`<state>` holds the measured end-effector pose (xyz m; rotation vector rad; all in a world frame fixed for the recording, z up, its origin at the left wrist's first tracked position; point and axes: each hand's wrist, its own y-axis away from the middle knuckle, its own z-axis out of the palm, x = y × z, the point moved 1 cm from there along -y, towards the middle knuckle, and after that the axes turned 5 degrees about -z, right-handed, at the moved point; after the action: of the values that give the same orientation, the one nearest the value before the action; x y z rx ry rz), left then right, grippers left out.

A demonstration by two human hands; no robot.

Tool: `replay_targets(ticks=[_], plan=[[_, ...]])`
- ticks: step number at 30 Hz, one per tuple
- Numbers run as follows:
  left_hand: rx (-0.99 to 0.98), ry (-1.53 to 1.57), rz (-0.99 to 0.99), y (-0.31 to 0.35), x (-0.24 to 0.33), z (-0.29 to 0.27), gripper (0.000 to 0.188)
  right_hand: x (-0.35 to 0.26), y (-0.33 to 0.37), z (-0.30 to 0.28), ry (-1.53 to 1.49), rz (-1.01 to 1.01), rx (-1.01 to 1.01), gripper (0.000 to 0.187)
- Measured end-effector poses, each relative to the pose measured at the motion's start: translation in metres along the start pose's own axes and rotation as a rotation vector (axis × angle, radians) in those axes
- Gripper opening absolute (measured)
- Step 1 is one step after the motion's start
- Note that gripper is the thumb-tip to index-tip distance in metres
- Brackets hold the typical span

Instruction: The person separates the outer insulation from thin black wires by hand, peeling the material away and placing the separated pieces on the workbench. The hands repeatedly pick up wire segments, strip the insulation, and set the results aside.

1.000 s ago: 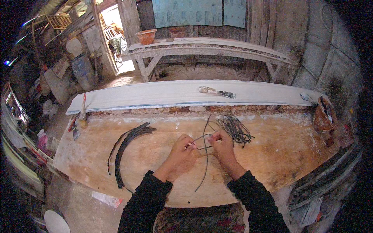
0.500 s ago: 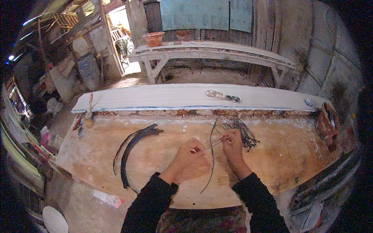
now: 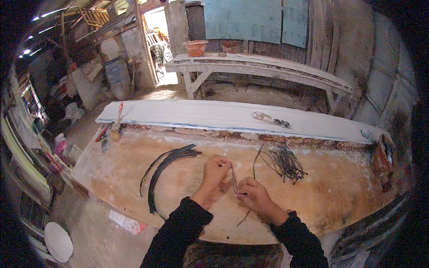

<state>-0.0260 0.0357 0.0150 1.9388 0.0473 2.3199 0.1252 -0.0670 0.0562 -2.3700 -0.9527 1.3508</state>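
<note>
My left hand (image 3: pixel 217 173) pinches one end of a short, thin dark strand (image 3: pixel 234 177) above the wooden tabletop (image 3: pixel 214 223). Lower and to the right, my right hand (image 3: pixel 255 195) closes its fingers on the other end. The strand runs taut and nearly upright between them. Another longer strand (image 3: pixel 254 163) lies on the wood, partly hidden beneath my right hand. To the left rests a curved bundle of dark strips (image 3: pixel 157 178). A loose pile of thin dark strands (image 3: pixel 288 163) lies beyond my right hand. Whether they are wire or cord, I cannot tell.
A raised white board (image 3: pixel 201 114) runs along the table's far side, with a smeared handled tool (image 3: pixel 271 119) on it. At the left end leans a brush (image 3: pixel 118 125); a reddish-brown pot (image 3: pixel 383 158) stands far right. Behind is a bench (image 3: pixel 250 67) bearing an orange bowl (image 3: pixel 195 48).
My hands have changed position: the left is now higher, and the right has come down and nearer. The strand between them now stands steeply. The whole view has shifted slightly.
</note>
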Motion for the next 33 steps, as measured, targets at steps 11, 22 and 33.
replay_targets(ticks=[11, 22, 33], plan=[[-0.137, -0.236, 0.283, -0.023, -0.028, -0.013, 0.004, -0.015, -0.006, -0.002, -0.358, 0.215, -0.056, 0.012], [-0.353, -0.372, 0.328, 0.017, -0.001, 0.015, 0.002, 0.017, -0.005, -0.034, 0.054, 0.344, 0.364, 0.008], [-0.875, -0.183, 0.101, 0.044, -0.011, 0.033, 0.014, 0.048, -0.004, -0.042, 0.414, 0.297, 0.636, 0.013]])
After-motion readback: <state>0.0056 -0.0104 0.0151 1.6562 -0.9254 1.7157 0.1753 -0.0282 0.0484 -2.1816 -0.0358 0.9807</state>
